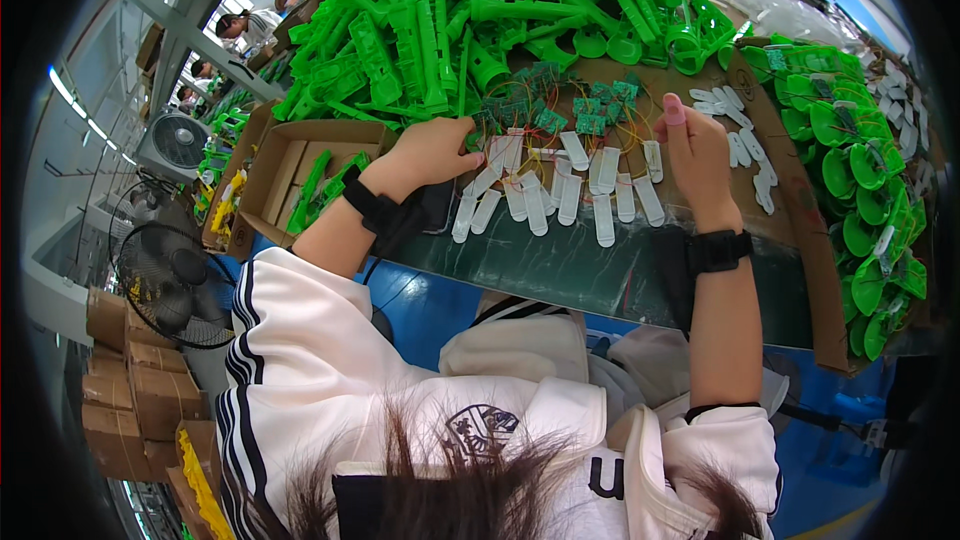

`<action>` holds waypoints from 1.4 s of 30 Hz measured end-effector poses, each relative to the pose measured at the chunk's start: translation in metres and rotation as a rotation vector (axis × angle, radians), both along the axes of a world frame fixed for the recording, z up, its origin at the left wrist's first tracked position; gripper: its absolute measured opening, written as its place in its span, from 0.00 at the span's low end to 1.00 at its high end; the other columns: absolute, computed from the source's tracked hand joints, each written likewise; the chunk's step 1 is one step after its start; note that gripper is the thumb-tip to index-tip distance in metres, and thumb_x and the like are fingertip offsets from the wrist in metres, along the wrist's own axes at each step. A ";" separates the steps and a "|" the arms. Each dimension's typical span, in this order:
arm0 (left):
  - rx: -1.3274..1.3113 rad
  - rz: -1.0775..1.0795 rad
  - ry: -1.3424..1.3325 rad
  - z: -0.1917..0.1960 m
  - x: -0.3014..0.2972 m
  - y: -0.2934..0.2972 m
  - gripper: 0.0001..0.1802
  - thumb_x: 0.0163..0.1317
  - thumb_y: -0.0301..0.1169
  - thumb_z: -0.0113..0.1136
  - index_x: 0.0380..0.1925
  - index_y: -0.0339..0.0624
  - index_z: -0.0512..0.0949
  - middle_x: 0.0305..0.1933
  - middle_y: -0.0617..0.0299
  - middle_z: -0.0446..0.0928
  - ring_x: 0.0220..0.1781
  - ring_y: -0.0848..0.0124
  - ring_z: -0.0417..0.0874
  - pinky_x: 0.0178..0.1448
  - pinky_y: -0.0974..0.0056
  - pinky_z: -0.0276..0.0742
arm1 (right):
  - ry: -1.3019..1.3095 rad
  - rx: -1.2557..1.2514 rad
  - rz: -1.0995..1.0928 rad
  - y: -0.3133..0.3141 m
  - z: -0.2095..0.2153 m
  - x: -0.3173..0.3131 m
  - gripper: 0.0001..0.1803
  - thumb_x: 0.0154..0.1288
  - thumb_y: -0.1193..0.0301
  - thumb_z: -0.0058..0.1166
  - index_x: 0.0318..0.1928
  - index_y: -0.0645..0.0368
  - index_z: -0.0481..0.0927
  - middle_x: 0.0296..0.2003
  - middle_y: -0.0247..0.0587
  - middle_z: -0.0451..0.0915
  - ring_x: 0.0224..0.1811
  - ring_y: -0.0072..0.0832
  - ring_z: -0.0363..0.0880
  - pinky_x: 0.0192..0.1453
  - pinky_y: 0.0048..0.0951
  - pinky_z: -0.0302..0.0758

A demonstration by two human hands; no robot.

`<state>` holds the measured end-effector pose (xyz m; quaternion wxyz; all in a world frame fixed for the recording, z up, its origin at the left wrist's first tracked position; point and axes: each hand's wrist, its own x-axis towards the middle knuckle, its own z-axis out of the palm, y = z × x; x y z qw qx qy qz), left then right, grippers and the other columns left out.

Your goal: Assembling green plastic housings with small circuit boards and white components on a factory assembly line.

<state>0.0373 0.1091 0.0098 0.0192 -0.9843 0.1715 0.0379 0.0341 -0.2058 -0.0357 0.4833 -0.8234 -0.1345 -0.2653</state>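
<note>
My left hand rests on the table with its fingers curled at the edge of a tangle of small green circuit boards with thin coloured wires. My right hand hovers upright to the right of that tangle, fingers together, thumb tip raised; whether it pinches anything is hidden. Between the two hands lies a row of white oblong plastic pieces on the dark table top. Both wrists wear black bands.
A big heap of green plastic parts fills the back of the table. Green round pieces pile up at the right, more white pieces beside them. An open cardboard box, fans and stacked cartons stand left. Other people work behind.
</note>
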 end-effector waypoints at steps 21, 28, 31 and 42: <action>-0.020 -0.047 -0.218 0.004 0.126 -0.094 0.24 0.55 0.46 0.55 0.38 0.33 0.76 0.35 0.47 0.78 0.38 0.56 0.80 0.41 0.56 0.74 | -0.040 -0.041 -0.032 0.000 -0.005 0.003 0.29 0.68 0.53 0.37 0.21 0.65 0.75 0.15 0.42 0.74 0.19 0.31 0.74 0.26 0.30 0.67; -0.001 0.245 -0.031 -0.009 0.146 -0.117 0.29 0.42 0.48 0.64 0.39 0.38 0.78 0.45 0.52 0.78 0.46 0.58 0.79 0.47 0.55 0.75 | -0.115 -0.064 -0.045 0.004 -0.006 0.003 0.25 0.67 0.56 0.38 0.20 0.61 0.72 0.17 0.48 0.70 0.21 0.47 0.70 0.24 0.40 0.64; -0.143 0.209 -0.147 -0.006 0.150 -0.109 0.28 0.39 0.47 0.64 0.38 0.39 0.79 0.43 0.51 0.78 0.44 0.57 0.80 0.46 0.56 0.75 | -0.107 -0.069 -0.038 0.003 -0.006 0.004 0.25 0.68 0.56 0.38 0.19 0.61 0.71 0.16 0.48 0.69 0.20 0.47 0.70 0.23 0.40 0.63; -0.549 0.098 -0.488 0.010 0.155 -0.105 0.17 0.50 0.41 0.55 0.37 0.44 0.78 0.38 0.54 0.79 0.39 0.56 0.79 0.39 0.55 0.75 | -0.068 -0.053 -0.031 0.001 -0.008 0.006 0.25 0.68 0.56 0.37 0.20 0.61 0.72 0.17 0.48 0.70 0.22 0.47 0.71 0.25 0.41 0.64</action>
